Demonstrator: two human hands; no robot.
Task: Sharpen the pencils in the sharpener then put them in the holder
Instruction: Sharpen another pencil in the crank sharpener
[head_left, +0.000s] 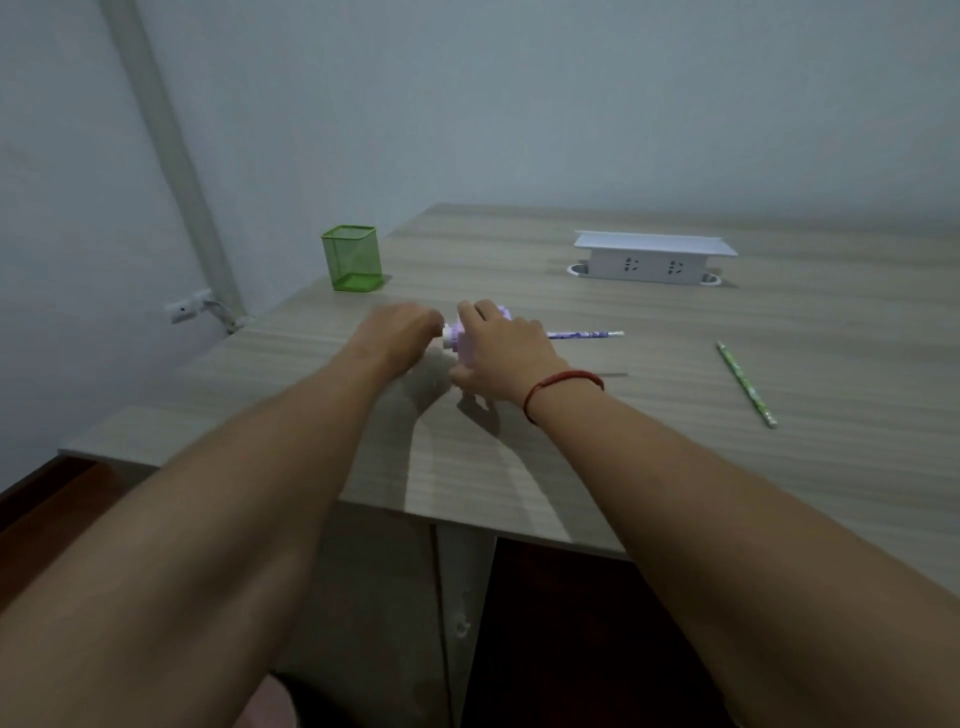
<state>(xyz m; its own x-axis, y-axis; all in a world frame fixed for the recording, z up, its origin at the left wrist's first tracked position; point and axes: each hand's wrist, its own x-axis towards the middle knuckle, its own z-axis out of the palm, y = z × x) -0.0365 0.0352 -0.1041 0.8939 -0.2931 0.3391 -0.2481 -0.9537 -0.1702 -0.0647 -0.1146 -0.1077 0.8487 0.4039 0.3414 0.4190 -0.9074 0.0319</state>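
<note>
A small purple sharpener (460, 340) stands on the wooden table (675, 415) near its middle. My right hand (501, 353) grips it from above and the right, covering most of its body. My left hand (402, 332) is curled at the sharpener's left end, where a white part sticks out; what its fingers hold is hidden. A purple pencil (584, 334) pokes out to the right from behind my right hand. A green pencil (746, 383) lies loose on the table further right. The green mesh holder (352, 258) stands at the table's far left.
A white socket box (655, 258) sits raised at the back of the table. The table's front edge (467, 514) runs close under my forearms. A wall socket and cable (195, 306) are left of the table, below a white pipe.
</note>
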